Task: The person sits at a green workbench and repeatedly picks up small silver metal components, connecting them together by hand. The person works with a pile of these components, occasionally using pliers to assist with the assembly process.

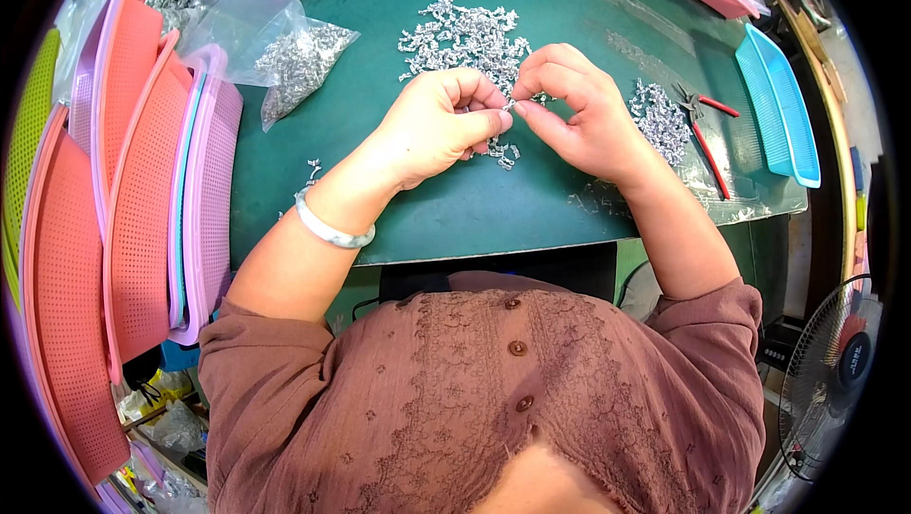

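Both hands meet over the near edge of a loose pile of small silvery metal pieces [465, 35] on a green table [399, 220]. My left hand [441, 125], below a pale bangle, is closed, thumb against fingers, on a small metal piece [510, 106]. The fingertips of my right hand [574, 106] pinch the same spot from the other side. Fingers cover most of the piece, so its exact shape cannot be made out. A second, smaller heap of metal pieces [660, 122] lies to the right of my right hand.
Red-handled pliers [704, 134] lie open beside the smaller heap. A blue plastic basket [778, 106] stands at the right edge. At the left are a clear bag of small metal parts [304, 63] and stacked coloured baskets [142, 182]. A fan [826, 372] stands at lower right.
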Action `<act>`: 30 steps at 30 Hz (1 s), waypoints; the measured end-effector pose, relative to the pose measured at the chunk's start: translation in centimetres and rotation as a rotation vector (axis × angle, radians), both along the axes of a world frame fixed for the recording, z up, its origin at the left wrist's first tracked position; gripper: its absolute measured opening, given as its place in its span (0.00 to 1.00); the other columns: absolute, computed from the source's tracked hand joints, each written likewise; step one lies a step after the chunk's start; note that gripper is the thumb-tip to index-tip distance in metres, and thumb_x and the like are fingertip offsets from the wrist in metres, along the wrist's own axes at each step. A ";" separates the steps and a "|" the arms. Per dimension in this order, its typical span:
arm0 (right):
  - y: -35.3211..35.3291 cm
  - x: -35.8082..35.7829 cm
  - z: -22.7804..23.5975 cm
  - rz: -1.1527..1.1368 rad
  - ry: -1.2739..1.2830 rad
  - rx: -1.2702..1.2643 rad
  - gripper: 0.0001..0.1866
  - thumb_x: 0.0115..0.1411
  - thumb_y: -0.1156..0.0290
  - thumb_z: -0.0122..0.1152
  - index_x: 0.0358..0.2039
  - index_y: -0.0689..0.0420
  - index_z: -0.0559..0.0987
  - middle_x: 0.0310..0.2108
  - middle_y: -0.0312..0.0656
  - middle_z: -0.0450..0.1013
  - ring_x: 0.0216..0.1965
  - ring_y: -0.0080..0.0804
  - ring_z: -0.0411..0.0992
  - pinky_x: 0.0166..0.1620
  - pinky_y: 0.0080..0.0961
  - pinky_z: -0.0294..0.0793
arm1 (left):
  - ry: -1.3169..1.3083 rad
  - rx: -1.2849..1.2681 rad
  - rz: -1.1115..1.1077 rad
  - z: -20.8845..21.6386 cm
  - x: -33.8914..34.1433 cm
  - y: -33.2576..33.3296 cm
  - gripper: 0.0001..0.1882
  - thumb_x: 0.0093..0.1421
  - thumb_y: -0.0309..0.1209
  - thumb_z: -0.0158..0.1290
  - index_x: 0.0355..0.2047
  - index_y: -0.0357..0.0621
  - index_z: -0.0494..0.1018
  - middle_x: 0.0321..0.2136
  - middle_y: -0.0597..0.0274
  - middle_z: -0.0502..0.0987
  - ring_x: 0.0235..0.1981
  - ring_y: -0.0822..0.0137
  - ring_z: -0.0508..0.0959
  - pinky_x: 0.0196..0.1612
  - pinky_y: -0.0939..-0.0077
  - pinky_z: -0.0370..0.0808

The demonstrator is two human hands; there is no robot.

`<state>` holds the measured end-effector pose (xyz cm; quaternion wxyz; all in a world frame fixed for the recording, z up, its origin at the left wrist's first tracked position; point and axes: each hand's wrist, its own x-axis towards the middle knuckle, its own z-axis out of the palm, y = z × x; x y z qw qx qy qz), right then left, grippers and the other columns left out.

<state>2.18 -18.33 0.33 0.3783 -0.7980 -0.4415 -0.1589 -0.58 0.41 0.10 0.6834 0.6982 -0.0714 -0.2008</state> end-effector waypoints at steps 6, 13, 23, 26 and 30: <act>0.0 0.1 -0.1 0.011 0.005 0.011 0.06 0.44 0.78 0.59 0.24 0.57 0.72 0.27 0.38 0.69 0.33 0.37 0.67 0.36 0.29 0.67 | -0.003 -0.042 0.015 0.1 0.0 0.0 0.04 0.53 0.26 0.54 0.29 0.41 0.71 0.19 0.71 0.70 0.18 0.81 0.68 0.20 0.89 0.64; 0.1 0.1 -0.1 -0.007 0.011 0.005 0.06 0.44 0.78 0.59 0.25 0.57 0.73 0.28 0.39 0.70 0.34 0.38 0.67 0.37 0.29 0.67 | -0.031 -0.040 0.036 -0.1 0.0 -0.1 0.04 0.54 0.25 0.53 0.30 0.40 0.71 0.20 0.70 0.70 0.19 0.81 0.68 0.20 0.89 0.64; 0.1 0.0 -0.1 0.001 0.012 0.014 0.06 0.44 0.78 0.59 0.25 0.57 0.73 0.28 0.39 0.69 0.33 0.38 0.67 0.36 0.29 0.67 | -0.024 -0.049 0.039 -0.2 0.1 0.0 0.04 0.53 0.24 0.54 0.30 0.39 0.71 0.20 0.71 0.70 0.19 0.81 0.68 0.20 0.89 0.64; 0.1 0.0 0.2 0.004 0.008 -0.001 0.05 0.44 0.77 0.59 0.23 0.57 0.73 0.27 0.39 0.69 0.33 0.38 0.67 0.36 0.29 0.67 | -0.028 -0.033 0.027 -0.2 0.1 -0.1 0.05 0.53 0.24 0.53 0.31 0.39 0.71 0.20 0.70 0.70 0.19 0.81 0.68 0.20 0.89 0.64; -1.3 0.4 1.6 -0.015 -0.034 -0.209 0.05 0.44 0.78 0.59 0.24 0.59 0.72 0.27 0.40 0.68 0.32 0.38 0.67 0.35 0.28 0.67 | -0.010 -0.003 0.062 0.0 0.0 0.0 0.06 0.54 0.25 0.53 0.33 0.39 0.72 0.21 0.70 0.71 0.19 0.81 0.68 0.20 0.90 0.64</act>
